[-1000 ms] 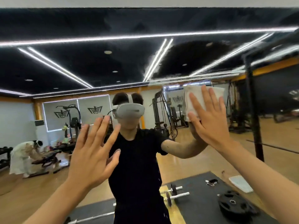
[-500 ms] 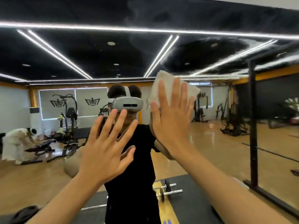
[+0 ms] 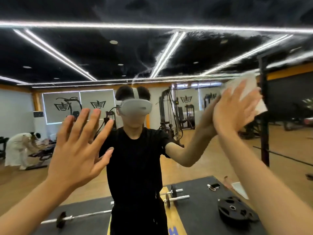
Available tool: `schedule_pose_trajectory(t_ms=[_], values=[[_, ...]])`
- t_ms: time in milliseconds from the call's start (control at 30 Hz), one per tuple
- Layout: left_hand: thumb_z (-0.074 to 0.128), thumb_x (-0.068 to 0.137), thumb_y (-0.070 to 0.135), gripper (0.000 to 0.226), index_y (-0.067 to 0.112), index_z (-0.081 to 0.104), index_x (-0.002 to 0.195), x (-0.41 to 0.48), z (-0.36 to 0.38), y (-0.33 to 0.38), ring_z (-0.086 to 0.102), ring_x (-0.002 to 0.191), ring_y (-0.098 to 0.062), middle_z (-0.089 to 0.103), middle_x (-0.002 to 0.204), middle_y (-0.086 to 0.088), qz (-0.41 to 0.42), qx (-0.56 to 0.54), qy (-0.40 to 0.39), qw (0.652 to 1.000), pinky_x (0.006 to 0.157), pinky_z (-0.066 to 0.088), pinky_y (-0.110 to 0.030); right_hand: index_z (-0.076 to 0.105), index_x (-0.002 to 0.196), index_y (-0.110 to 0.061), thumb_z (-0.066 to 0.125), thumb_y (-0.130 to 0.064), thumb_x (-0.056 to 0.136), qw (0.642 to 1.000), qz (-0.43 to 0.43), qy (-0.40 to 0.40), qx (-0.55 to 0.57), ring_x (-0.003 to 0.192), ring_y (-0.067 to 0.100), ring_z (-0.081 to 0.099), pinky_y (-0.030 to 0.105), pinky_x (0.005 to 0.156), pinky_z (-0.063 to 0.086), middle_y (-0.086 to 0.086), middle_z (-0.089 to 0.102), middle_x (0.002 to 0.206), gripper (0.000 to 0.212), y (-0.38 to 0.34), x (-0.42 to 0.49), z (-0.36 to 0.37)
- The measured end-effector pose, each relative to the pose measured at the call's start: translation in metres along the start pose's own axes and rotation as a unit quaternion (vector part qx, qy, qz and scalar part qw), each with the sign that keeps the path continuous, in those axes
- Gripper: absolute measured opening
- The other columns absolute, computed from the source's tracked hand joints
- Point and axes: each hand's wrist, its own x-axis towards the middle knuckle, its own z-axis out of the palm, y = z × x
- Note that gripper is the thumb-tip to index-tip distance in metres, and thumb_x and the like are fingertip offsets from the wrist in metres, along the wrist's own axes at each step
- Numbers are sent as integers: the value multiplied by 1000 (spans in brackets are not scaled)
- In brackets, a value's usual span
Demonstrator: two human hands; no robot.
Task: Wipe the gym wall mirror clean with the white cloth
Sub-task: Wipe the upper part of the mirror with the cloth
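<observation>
One head-worn camera faces the wall mirror [image 3: 169, 53] squarely, close up.

Right hand [image 3: 234, 109] and white cloth [image 3: 250, 94] were motion-blurred; the hand hid most of the cloth, and both forearms ran off frame.

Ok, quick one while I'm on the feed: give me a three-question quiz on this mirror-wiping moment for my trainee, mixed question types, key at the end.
1. True or false: the white cloth is under the left hand.
2. Multiple choice: in the mirror, which lies on the black mat beside the person's reflection? A) a kettlebell B) a weight plate C) a yoga ball
3. Fill in: the left hand is held with its fingers ____ and holds nothing.

Key
1. False: the right hand presses the cloth flat against the glass.
2. B
3. spread
</observation>
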Motion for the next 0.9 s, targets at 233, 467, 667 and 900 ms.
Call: schedule_pose_trajectory(t_ms=[233, 467, 667, 900], values=[[38, 100, 54, 75, 14, 35, 164, -1, -2, -5, 15, 161, -42, 16, 174, -21, 14, -23, 0, 1000, 129, 12, -63, -3, 168, -33, 19, -50, 113, 912, -378, -160, -26, 161, 29, -19, 59, 128, -9, 8, -20, 174, 62, -50, -179, 27], [47, 92, 56, 84, 11, 38, 162, -4, 8, -4, 16, 161, -43, 17, 174, -20, -5, -23, -1, 1000, 125, 17, -69, 13, 169, -32, 31, -49, 111, 903, -412, -101, -64, 163, 29, -4, 67, 127, 5, 8, -4, 177, 63, 61, -31, 0], [40, 99, 53, 76, 12, 37, 162, 0, 4, 1, 17, 160, -44, 17, 174, -21, -4, -33, 12, 999, 126, 16, -67, 8, 168, -34, 13, -55, 110, 998, -56, -27, -21, 163, 27, -4, 65, 127, 6, 8, -2, 177, 62, 70, 22, -14], [38, 100, 54, 76, 12, 34, 164, -2, 1, 1, 13, 162, -42, 13, 175, -20, -9, -26, -10, 1000, 128, 14, -65, -1, 168, -36, 22, -51, 110, 975, -202, -94, 25, 161, 29, -17, 57, 128, -10, 7, -16, 175, 64, -22, -171, 23]])
